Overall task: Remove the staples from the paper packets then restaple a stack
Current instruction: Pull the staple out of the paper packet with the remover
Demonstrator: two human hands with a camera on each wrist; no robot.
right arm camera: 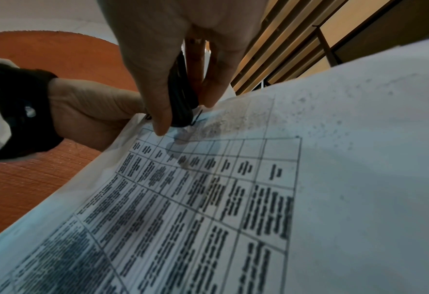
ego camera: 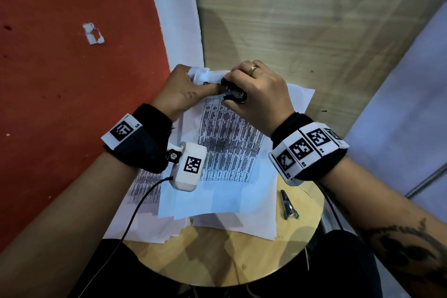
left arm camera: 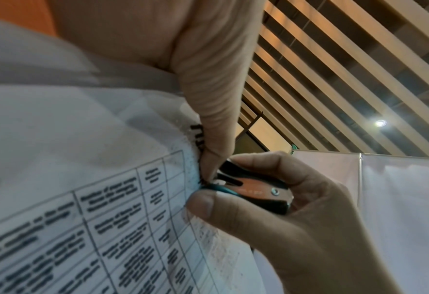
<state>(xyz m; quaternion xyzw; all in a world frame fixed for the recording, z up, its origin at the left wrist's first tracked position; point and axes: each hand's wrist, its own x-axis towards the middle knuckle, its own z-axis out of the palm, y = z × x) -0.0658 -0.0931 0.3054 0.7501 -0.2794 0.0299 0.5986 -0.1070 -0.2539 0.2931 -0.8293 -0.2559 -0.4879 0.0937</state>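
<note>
The thin, floppy white printed paper packet (ego camera: 225, 150), lying on the round wooden desk (ego camera: 254, 249), is pinched at its lifted corner by the left hand (ego camera: 186, 91). The small black claw staple remover (left arm camera: 253, 191) is squeezed there in the right hand (ego camera: 261, 89); tearing seems likely unless support stays beside the staple.

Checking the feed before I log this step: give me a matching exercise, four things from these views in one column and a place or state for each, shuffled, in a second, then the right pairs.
Things:
1. staple remover
2. paper packet
3. stapler
4. torn paper scrap

Places or states:
A. lying alone on the red floor
B. pinched in the right hand
C. lying untouched on the round table, near its right edge
D. top corner gripped by the left hand

Pairs: 1-B, 2-D, 3-C, 4-A
</note>
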